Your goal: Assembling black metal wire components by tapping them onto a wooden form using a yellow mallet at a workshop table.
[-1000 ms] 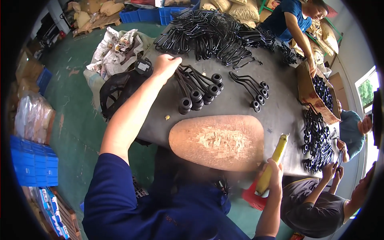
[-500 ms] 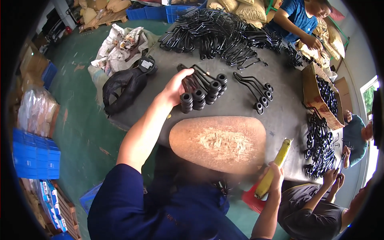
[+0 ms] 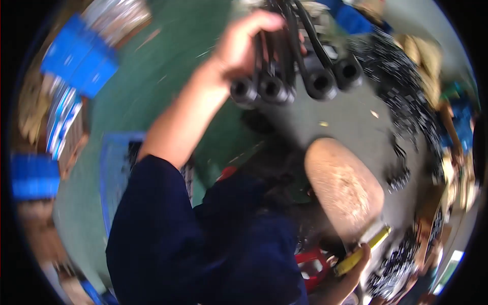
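My left hand (image 3: 243, 48) is raised, closed around a bunch of black bent metal rods (image 3: 292, 38). Thick black ring-shaped ends (image 3: 321, 84) hang below the fingers. At the lower right, my right hand (image 3: 360, 264) grips a yellow bar-shaped tool (image 3: 377, 240); blur hides its exact kind. A pale strip shows beside the bar, close to the near end of a rounded wooden board (image 3: 338, 175). The board's middle is rough and gouged. On the grey table (image 3: 351, 119) beyond it lies a small group of similar black rods (image 3: 400, 175).
A large heap of black rods (image 3: 401, 81) covers the table's far side. Left of me on the green floor stands a blue crate (image 3: 105, 178) holding dark pieces. Blue boxes (image 3: 79, 56) are stacked farther left. Co-workers are at the right, one in a blue top (image 3: 461, 119).
My view has swung to the left. My left hand has lifted the bunch of rods off the table and carried it left. My right hand still holds the yellow tool.
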